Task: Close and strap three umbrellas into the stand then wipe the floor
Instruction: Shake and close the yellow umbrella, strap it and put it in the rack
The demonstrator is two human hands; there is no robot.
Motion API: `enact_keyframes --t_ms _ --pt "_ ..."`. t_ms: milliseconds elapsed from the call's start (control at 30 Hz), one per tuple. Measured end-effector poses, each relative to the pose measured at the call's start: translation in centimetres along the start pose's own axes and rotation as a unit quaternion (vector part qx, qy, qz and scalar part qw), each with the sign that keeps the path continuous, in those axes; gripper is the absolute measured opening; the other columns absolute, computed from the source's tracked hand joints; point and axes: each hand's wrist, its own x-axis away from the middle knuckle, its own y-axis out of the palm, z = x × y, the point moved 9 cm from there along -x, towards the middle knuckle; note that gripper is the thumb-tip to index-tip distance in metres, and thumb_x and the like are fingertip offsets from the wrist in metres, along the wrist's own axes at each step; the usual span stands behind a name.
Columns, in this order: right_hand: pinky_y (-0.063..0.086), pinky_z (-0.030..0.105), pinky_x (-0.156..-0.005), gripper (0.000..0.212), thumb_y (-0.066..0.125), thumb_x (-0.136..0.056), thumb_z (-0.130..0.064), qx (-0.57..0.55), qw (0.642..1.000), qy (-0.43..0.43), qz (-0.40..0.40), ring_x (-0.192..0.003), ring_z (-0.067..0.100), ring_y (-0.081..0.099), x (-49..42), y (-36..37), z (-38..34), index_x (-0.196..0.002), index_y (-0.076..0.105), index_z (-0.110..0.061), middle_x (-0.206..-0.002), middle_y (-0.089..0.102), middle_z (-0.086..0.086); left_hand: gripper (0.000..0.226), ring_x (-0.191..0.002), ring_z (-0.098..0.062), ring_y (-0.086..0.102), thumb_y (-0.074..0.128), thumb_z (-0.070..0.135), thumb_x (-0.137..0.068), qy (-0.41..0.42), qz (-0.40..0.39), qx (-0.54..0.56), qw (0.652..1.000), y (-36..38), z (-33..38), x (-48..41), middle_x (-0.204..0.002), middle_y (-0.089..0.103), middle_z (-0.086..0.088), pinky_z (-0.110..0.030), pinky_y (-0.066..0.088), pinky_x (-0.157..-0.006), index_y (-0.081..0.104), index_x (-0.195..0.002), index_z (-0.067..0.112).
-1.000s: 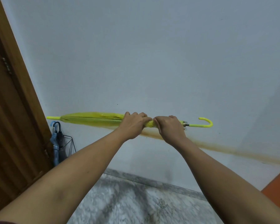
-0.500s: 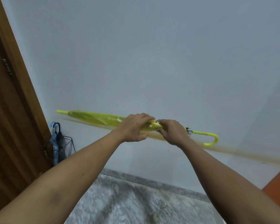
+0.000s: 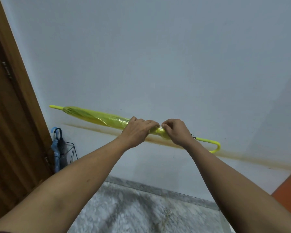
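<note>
Between my two hands, I am holding the closed yellow umbrella (image 3: 97, 117) level, left hand (image 3: 138, 130) wrapping the canopy, right hand (image 3: 176, 132) pinching its strap, probably fastening it; next I judge it needs carrying to the stand (image 3: 69, 152) far left.

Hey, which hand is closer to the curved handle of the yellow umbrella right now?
Right. The right hand grips the yellow umbrella just beside the curved handle; the left hand holds the canopy farther along, toward the tip.

Umbrella strap (image 3: 160, 127) — hidden under fingertips; stand's (image 3: 71, 152) base — behind forearm.
</note>
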Motion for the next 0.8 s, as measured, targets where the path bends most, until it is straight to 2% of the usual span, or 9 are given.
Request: enact_keyframes --t_ms 67,167,233,467,633,800 --pt "0.047 0.026 -0.064 0.018 0.052 -0.098 -0.022 0.016 1.0 0.007 0.005 -0.079 0.013 0.06 -0.1 0.0 0.2 -0.09 0.067 -0.016 -0.086 0.066 -0.007 0.043 -0.076 -0.021 0.063 0.061 0.009 -0.084 0.0 -0.01 0.006 1.0 0.3 0.2 0.2 -0.113 0.065 0.014 -0.034 0.034 -0.068 0.051 -0.116 0.034" --pt "0.052 0.039 -0.071 0.017 0.047 -0.097 -0.022 0.054 0.998 0.009 0.029 -0.081 0.021 0.06 -0.3 -0.3 0.1 -0.088 0.061 -0.018 -0.085 0.065 -0.004 0.046 -0.08 -0.021 0.063 0.057 0.004 -0.083 -0.01 -0.019 0.03 0.999 0.2 0.6 0.3 -0.116 0.065 0.014 -0.036 0.036 -0.07 0.056 -0.118 0.034" --pt "0.052 0.041 -0.072 0.017 0.045 -0.098 -0.023 0.065 0.997 0.005 0.042 -0.082 0.023 0.059 -0.3 -0.5 -0.2 -0.088 0.059 -0.019 -0.085 0.064 -0.005 0.051 -0.084 -0.02 0.063 0.052 0.002 -0.083 -0.026 -0.036 0.038 0.998 0.3 0.5 0.2 -0.119 0.065 0.015 -0.036 0.036 -0.073 0.056 -0.12 0.036" --pt "0.049 0.031 -0.063 0.018 0.047 -0.097 -0.018 0.033 0.999 -0.006 0.038 -0.078 0.016 0.061 0.8 1.0 0.0 -0.086 0.061 -0.02 -0.084 0.066 -0.007 0.053 -0.095 -0.017 0.063 0.049 0.007 -0.086 -0.047 -0.076 0.036 0.995 1.7 -0.2 0.5 -0.121 0.064 0.016 -0.033 0.027 -0.071 0.052 -0.125 0.042" --pt "0.041 0.018 -0.055 0.017 0.053 -0.097 -0.018 0.031 0.999 -0.028 0.034 -0.075 0.013 0.061 0.5 0.6 -0.2 -0.091 0.069 -0.019 -0.084 0.068 -0.006 0.045 -0.103 -0.017 0.061 0.05 0.016 -0.091 -0.063 -0.094 0.084 0.99 1.6 -0.8 0.3 -0.124 0.063 0.015 -0.036 0.038 -0.081 0.051 -0.128 0.042" --pt "0.043 0.02 -0.06 0.019 0.054 -0.097 -0.017 0.028 0.999 -0.036 0.008 -0.078 0.012 0.061 0.5 1.0 0.2 -0.093 0.073 -0.016 -0.086 0.07 -0.005 0.042 -0.103 -0.016 0.061 0.052 0.022 -0.091 -0.059 -0.107 0.091 0.988 2.0 -0.9 0.3 -0.123 0.063 0.016 -0.037 0.04 -0.083 0.05 -0.128 0.044"
